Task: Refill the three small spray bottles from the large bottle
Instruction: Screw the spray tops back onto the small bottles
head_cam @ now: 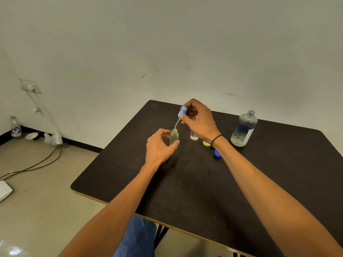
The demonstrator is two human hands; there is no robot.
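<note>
On the dark table (185,182), my left hand (159,147) grips a small clear bottle (174,136) that stands upright with its neck uncovered. My right hand (198,119) holds a light-blue spray cap (182,111) just above it; the cap's thin tube curves down toward the bottle's mouth. A second small clear bottle (194,135) stands behind my right wrist. A yellow item (206,143) and a dark-blue cap (217,153) lie partly hidden by that wrist. The large clear bottle (243,129), uncapped and about a third full, stands at the right.
The table's left edge runs diagonally; its near edge is close to my lap. On the floor at left are cables (37,164), a plug adapter (55,139), a small bowl (32,136), a plastic bottle (15,127) and a white board (4,190).
</note>
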